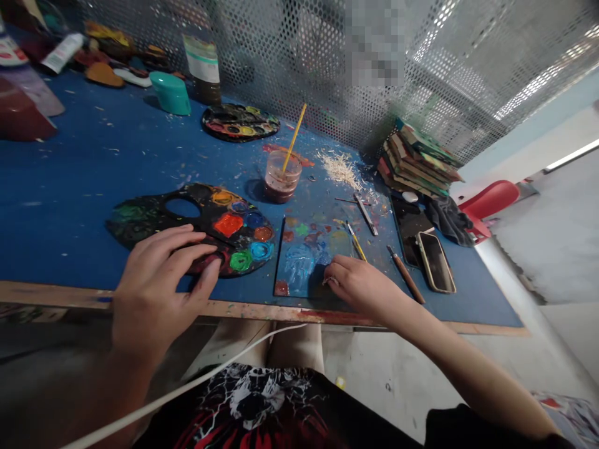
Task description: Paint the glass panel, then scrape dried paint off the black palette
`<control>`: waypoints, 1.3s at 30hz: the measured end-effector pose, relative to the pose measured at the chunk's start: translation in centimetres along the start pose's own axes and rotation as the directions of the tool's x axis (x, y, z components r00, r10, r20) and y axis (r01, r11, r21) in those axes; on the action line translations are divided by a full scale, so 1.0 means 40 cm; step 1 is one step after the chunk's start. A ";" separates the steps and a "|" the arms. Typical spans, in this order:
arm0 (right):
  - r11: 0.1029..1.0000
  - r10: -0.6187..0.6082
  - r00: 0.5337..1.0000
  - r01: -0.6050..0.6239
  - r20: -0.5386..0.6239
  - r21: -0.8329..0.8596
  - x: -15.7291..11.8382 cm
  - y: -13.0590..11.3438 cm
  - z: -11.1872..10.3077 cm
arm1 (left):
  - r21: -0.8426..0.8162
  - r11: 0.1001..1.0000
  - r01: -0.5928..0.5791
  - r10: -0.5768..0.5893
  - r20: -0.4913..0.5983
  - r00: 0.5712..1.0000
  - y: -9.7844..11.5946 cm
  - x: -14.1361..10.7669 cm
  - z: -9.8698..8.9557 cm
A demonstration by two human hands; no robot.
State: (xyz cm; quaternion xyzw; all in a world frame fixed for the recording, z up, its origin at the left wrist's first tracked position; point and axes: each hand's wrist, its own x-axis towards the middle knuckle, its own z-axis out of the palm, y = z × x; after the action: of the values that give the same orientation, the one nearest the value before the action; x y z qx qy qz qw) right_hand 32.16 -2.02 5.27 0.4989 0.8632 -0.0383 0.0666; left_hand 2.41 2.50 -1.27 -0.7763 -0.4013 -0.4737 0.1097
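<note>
Blue paint-flecked table (70, 206): left hand (156, 287) rests spread on a black oval paint palette (196, 224); right hand (362, 287) pinches a small brush against a blue painted panel (304, 255).

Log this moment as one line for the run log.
left hand: fingers resting on paint palette | right hand: holding brush, tip on small blue painting | rinse cup behind
</note>
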 end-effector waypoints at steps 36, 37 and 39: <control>-0.233 0.590 0.756 0.496 -0.284 0.836 0.011 -0.200 0.104 | -0.655 0.654 0.380 -0.016 0.489 0.872 0.223 0.024 -0.029; -0.292 0.607 0.747 0.526 -0.270 0.799 0.021 -0.219 0.105 | -0.658 0.632 0.409 -0.036 0.502 0.864 0.232 0.024 -0.022; -0.366 0.642 0.726 0.571 -0.244 0.735 0.035 -0.249 0.106 | -0.648 0.608 0.459 -0.101 0.511 0.854 0.238 0.024 -0.013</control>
State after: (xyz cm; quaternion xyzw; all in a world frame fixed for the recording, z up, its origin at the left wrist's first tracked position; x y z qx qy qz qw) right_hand 23.17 -6.34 0.87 0.3180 0.3400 -0.5429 -0.6990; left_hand 9.22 -3.53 1.79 -0.7589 -0.3024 -0.4265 -0.3883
